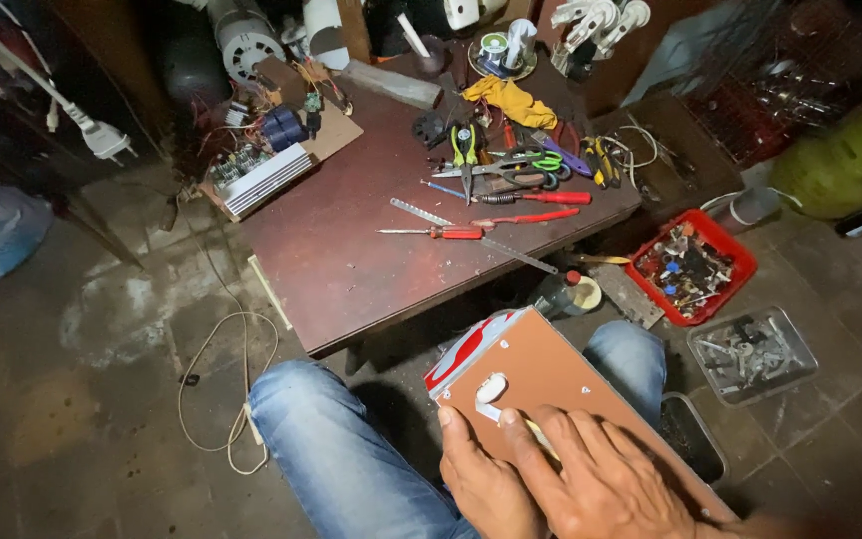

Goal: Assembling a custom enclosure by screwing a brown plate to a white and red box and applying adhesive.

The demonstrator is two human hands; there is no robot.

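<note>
A person sits with legs in blue jeans (336,449), and a flat brown box (561,384) rests on the lap, tilted up. The box has a red and white side (461,349) and a small white oval part (491,389) on its brown face. The left hand (486,479) lies against the near left corner of the box, fingers curled a little, thumb up by the oval part. The right hand (606,479) lies flat on the brown face with fingers spread wide, pressing down, not wrapped around anything. Just past the knees stands a low dark red table (351,250). On it lie a red screwdriver (441,232), a metal ruler (471,235), green pliers (466,150), scissors (531,165), a yellow rag (511,100) and a circuit board with wires (261,170). On the floor to the right sit a red tray of small parts (690,265) and a clear tray of metal bits (750,354). A white plug (102,135) hangs at the left.
</note>
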